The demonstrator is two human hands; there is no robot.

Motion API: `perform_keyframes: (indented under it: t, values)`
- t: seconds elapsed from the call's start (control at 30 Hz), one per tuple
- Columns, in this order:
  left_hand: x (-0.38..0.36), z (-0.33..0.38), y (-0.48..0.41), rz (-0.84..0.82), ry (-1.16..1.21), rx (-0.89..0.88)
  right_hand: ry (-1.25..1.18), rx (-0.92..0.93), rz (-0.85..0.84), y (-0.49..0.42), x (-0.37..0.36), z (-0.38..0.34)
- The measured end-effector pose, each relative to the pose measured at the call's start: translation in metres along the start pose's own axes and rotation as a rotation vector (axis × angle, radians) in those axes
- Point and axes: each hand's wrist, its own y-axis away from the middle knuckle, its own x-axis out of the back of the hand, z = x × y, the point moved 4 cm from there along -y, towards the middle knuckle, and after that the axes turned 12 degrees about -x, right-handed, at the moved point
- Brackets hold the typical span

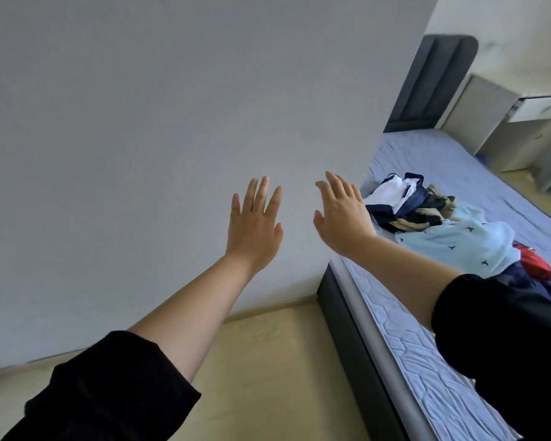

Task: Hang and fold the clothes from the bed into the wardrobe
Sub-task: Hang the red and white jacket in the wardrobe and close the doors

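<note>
Both my hands, left (pixel 254 222) and right (pixel 342 214), raised empty, fingers spread; clothes (pixel 439 224) untouched on bed (pixel 427 354).

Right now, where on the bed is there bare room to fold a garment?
The lilac quilted mattress is bare between the dark grey padded headboard and the heap of mixed clothes, also along its far side. The heap crowds the near edge.

2 bare hands mid-frame: left hand (pixel 255 227), right hand (pixel 344 214); 1 pale-blue quilted bed (pixel 442 160) at right; 1 heap of mixed clothes (pixel 442 230).
</note>
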Motion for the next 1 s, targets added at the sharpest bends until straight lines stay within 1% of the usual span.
perform_keyframes:
  t: [0.1,0.23,0.3,0.4,0.5,0.63,0.83,0.9,1.0]
  values:
    - [-0.020,0.020,-0.041,-0.022,0.002,-0.015,0.020,-0.013,-0.026,-0.023,-0.012,0.039]
    - [-0.052,0.044,-0.093,-0.022,0.013,0.023,0.049,0.014,-0.029,-0.065,-0.030,0.092]
    - [-0.071,0.059,-0.119,-0.014,0.014,0.054,0.073,0.055,-0.023,-0.092,-0.040,0.118]
    - [-0.097,0.075,-0.156,0.036,0.020,0.108,0.161,0.187,-0.016,-0.129,-0.063,0.152]
    - [-0.125,0.081,-0.183,0.091,0.040,0.190,0.279,0.356,0.042,-0.155,-0.093,0.174]
    - [-0.167,0.085,-0.192,0.051,0.031,0.263,0.364,0.430,0.120,-0.174,-0.132,0.189]
    - [-0.210,0.074,-0.198,0.081,-0.024,0.257,0.307,0.522,0.293,-0.182,-0.185,0.196]
    - [-0.227,0.078,-0.197,0.126,-0.031,0.243,0.287,0.537,0.345,-0.181,-0.205,0.199]
    - [-0.256,0.079,-0.188,0.223,-0.063,0.255,0.187,0.563,0.411,-0.177,-0.230,0.200]
